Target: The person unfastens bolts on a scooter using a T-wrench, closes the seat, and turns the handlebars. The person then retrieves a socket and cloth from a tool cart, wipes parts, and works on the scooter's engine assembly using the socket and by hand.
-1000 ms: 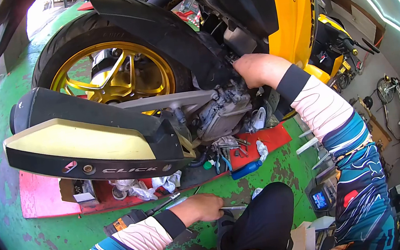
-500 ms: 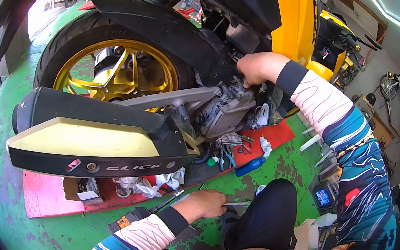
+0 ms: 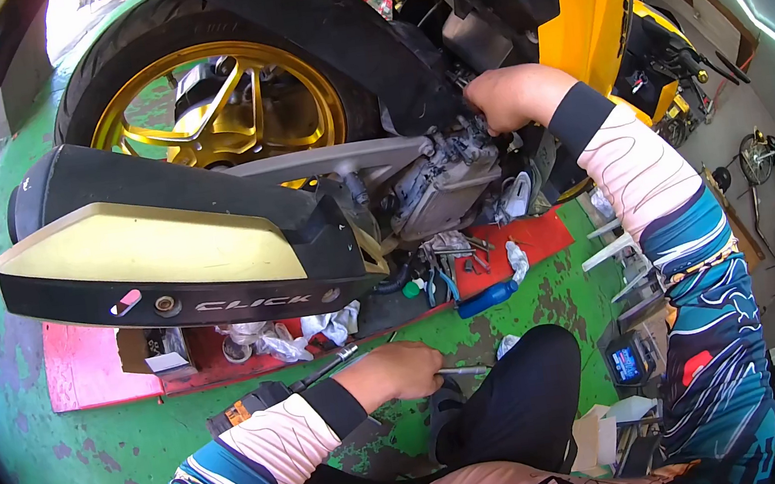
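My left hand (image 3: pixel 396 372) is closed around a slim metal rod-like tool (image 3: pixel 464 370), whose silver end sticks out to the right, low over the green floor. My right hand (image 3: pixel 510 98) reaches in at the engine (image 3: pixel 449 191) of a yellow and black motorcycle (image 3: pixel 584 15). Its fingers are curled against the top of the engine, and what they grip is hidden. Left of the engine is the exhaust muffler (image 3: pixel 153 261) with a pale yellow cover marked CLICK. Behind it stands the rear wheel (image 3: pixel 216 108) with a gold rim.
Under the motorcycle lies a red platform (image 3: pixel 93 365) with pliers (image 3: pixel 440 279), crumpled rags (image 3: pixel 330 324), a small box (image 3: pixel 167 351) and a blue bottle (image 3: pixel 487 299). A power tool (image 3: pixel 253 404) rests on the floor beside my left forearm. White plastic racks (image 3: pixel 616 253) stand at right.
The view has shifted slightly, so the motorcycle sits a little higher in the picture. My right hand stays at the engine, and my left hand still holds the rod-like tool.
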A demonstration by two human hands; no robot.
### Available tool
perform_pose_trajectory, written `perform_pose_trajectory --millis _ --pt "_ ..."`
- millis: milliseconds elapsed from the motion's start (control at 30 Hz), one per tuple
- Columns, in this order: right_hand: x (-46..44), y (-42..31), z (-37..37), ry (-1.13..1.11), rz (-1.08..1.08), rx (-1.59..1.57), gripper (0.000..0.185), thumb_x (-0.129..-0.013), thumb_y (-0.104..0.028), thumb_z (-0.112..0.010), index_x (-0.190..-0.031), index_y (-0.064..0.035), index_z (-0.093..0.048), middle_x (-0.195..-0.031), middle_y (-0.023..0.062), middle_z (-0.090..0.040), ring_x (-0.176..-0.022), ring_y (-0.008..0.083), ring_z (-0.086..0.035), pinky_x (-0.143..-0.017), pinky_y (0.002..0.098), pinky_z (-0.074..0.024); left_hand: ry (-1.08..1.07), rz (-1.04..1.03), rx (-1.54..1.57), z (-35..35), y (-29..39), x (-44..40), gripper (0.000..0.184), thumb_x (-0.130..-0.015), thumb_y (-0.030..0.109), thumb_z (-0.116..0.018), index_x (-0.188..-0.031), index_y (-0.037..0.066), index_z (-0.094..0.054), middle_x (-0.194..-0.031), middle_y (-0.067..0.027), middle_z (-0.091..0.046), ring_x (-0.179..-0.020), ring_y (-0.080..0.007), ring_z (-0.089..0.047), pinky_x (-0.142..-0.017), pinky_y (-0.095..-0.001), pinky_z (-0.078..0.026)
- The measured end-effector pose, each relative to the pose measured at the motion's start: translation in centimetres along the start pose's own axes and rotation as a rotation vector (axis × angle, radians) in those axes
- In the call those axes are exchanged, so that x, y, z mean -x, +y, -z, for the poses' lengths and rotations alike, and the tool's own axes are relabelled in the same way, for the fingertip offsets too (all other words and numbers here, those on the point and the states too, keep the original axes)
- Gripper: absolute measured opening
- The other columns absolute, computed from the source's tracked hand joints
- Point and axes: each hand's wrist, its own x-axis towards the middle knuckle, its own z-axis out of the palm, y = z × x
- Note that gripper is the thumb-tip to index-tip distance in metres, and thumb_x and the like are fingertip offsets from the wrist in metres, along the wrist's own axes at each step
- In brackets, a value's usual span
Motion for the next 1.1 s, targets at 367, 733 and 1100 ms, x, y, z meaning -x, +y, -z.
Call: perform_pose_trajectory --millis 367,733,1100 --pt "0.8 -1.2 1.4 -0.226 -0.233 -0.264 0.038 -0.098 -0.031 -0.055 -0.106 0.0031 -0.069 -0.100 0.0167 -0.071 -0.093 0.0356 -0.067 -0.082 0.0422 -0.0522 0.036 -0.031 -0.023 -0.7 -0.7 -0.5 0.037 -0.093 0.033 -0.052 -0.112 0.003 -0.063 -0.106 -0.0207 -0.066 -0.107 -0.0370 -0.061 -0.095 -0.0465 -0.047" --pt "1.0 -0.9 0.4 0.115 -0.113 -0.166 0.030 -0.092 -0.015 -0.054 -0.114 0.0011 -0.067 -0.123 0.0224 -0.062 -0.112 0.0361 -0.061 -0.093 0.0426 -0.0497 0.042 -0.009 -0.020 0.6 0.0 0.5 0.038 -0.094 0.033 -0.052 -0.114 0.003 -0.063 -0.104 -0.0196 -0.067 -0.106 -0.0365 -0.062 -0.094 -0.0469 -0.048" --pt "-2.6 0.7 -1.2 -0.155 -0.182 -0.216 0.046 -0.085 -0.018 -0.061 -0.125 0.0052 -0.055 -0.124 0.0258 -0.061 -0.112 0.0373 -0.061 -0.092 0.0419 -0.0502 0.038 -0.008 -0.043 0.5 -0.1 0.2 0.039 -0.094 0.034 -0.052 -0.116 0.004 -0.062 -0.108 -0.0187 -0.067 -0.109 -0.0360 -0.061 -0.095 -0.0467 -0.048"
